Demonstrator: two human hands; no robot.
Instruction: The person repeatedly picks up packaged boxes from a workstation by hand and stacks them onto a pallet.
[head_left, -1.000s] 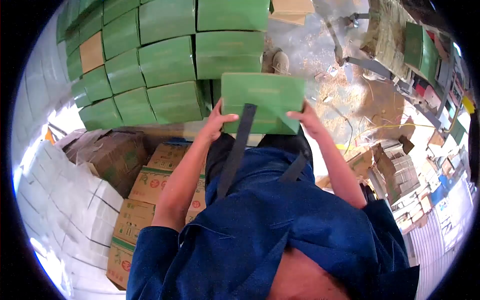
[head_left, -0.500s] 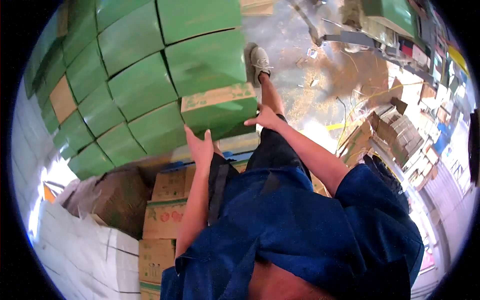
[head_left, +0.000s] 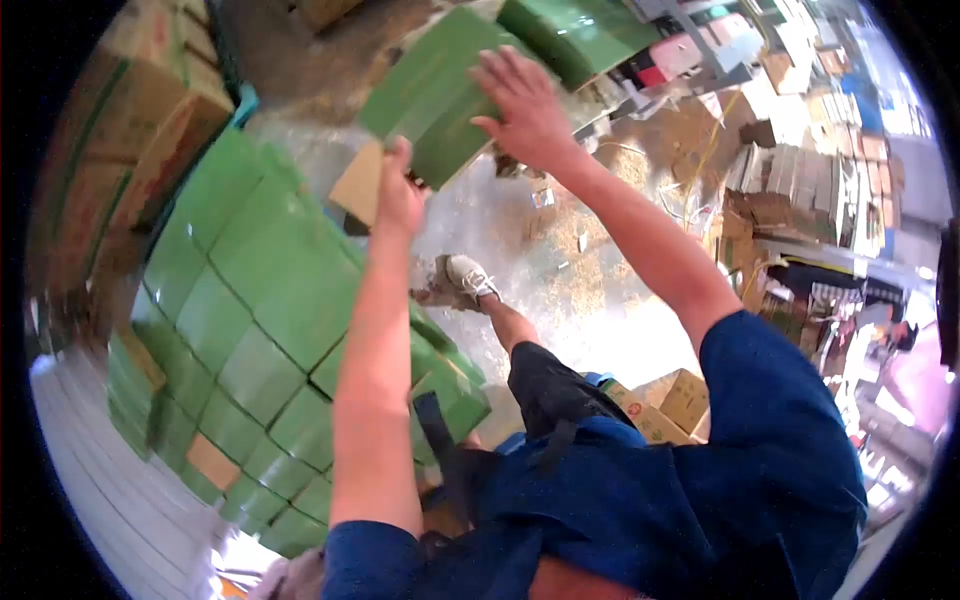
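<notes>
A green cardboard box (head_left: 430,100) is under both hands, tilted in the upper middle of the view. My left hand (head_left: 400,195) is at its near left corner, thumb up on the side and fingers curled at the edge. A bare tan cardboard panel (head_left: 358,182) shows just left of that hand; whether it belongs to the same box I cannot tell. My right hand (head_left: 525,110) lies on the box's right part with fingers stretched and spread. Below left stands the stack of green boxes (head_left: 255,280).
Another green box (head_left: 580,35) lies beyond my right hand. Tan cartons (head_left: 140,130) are piled at far left. Bundled flat cardboard (head_left: 790,195) sits at right. My shoe (head_left: 468,275) is on the littered floor (head_left: 570,270). More cartons (head_left: 670,405) stand beside my leg.
Both hands have left the small green box at the stack's near edge and moved forward to another green box. The view has turned, so the stack appears lower left.
</notes>
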